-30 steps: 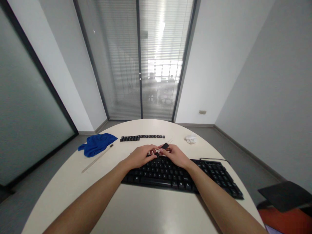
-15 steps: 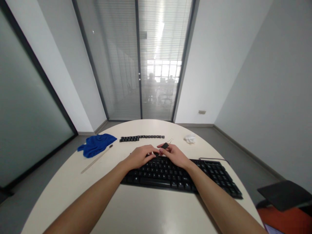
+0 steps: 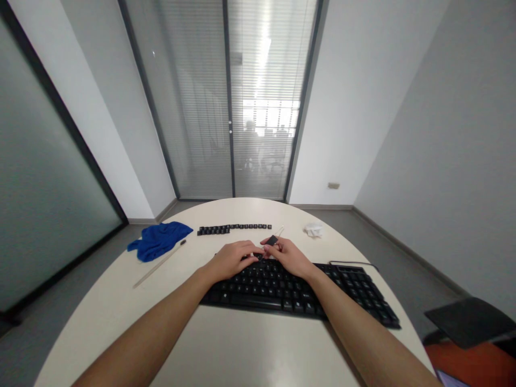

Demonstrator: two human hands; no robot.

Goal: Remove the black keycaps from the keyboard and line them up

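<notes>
A black keyboard (image 3: 258, 293) lies across the table in front of me, under both hands. My right hand (image 3: 290, 257) is closed on a wire keycap puller (image 3: 273, 240), a small black block with thin wire sticking out of it. Close beside it, over the keyboard's back edge, my left hand (image 3: 233, 260) pinches a small dark keycap (image 3: 258, 256). The fingertips of the two hands nearly meet, and they partly hide the keycap and the near wire. Behind the hands, loose black keycaps (image 3: 213, 230) stand in rows on the table.
To the left lie a crumpled blue cloth (image 3: 161, 239) and a thin brush (image 3: 159, 264) with a dark tip. A crumpled white tissue (image 3: 313, 230) is at the back right. The keyboard's cable (image 3: 355, 262) runs behind its right end. A chair (image 3: 470, 322) stands beyond the round table's right edge.
Almost nothing differs. The keycap puller in my right hand has tilted very slightly, and the fingertips of my left hand have shifted a little at the keycap.
</notes>
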